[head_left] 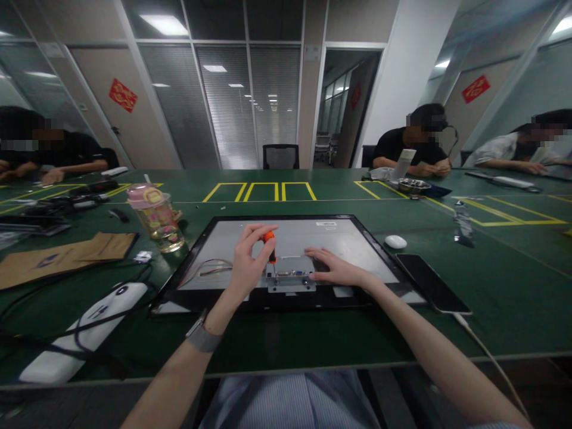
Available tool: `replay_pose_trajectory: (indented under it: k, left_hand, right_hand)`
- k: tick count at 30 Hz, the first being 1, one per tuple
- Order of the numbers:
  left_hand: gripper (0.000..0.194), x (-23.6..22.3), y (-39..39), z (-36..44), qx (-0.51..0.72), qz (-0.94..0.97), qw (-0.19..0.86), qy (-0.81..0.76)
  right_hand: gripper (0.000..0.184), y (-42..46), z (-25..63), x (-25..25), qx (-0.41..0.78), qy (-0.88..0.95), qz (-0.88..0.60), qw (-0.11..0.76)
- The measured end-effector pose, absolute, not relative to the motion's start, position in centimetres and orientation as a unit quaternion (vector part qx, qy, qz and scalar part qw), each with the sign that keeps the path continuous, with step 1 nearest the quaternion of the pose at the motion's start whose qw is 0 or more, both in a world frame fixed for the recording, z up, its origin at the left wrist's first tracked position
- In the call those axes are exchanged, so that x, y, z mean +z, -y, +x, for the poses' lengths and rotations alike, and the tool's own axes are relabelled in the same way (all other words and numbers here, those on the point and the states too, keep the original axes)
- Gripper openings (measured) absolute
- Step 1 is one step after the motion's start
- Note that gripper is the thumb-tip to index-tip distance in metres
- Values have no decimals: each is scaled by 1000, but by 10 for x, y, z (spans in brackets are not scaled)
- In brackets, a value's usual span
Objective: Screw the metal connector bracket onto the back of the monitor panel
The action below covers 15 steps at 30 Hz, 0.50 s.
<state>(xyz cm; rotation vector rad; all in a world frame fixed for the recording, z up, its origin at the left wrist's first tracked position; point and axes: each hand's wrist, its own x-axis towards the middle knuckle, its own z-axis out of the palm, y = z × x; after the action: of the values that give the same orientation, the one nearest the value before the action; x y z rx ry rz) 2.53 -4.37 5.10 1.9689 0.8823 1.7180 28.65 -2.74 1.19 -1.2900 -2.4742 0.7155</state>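
Note:
A flat display panel [357, 238] with a black frame lies back side up on the green table. My left hand [250, 257] grips a screwdriver [270, 238] with an orange and black handle, held upright. Its tip points down at the left side of a metal bracket [290, 287] that carries several connector ports. Whether the tip sits in a screw is too small to tell. My right hand [334, 268] lies with fingers spread on the panel, fingertips at the bracket's right side. Thin wires [210, 266] run across the panel left of my left hand.
A phone [431, 283] with a cable and a white oval case [395, 242] lie right of the panel. To its left are a pink-lided cup [156, 217], a paper bag [67, 253] and a white power strip [84, 333] with dark cables. Other people sit across the table.

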Motion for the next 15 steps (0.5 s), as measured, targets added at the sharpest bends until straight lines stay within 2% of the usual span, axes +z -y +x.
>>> replay_pose_trajectory:
  k: [5, 11, 15]
  left_hand:
    - [32, 52, 47, 24, 618, 683, 253, -295]
    - [25, 50, 41, 26, 616, 680, 241, -316]
    - [31, 51, 45, 29, 598, 684, 275, -315]
  right_hand:
    - [79, 30, 285, 17, 254, 845, -455, 118]
    - [80, 29, 286, 14, 251, 847, -451, 125]
    - [78, 27, 286, 12, 249, 851, -444, 129]
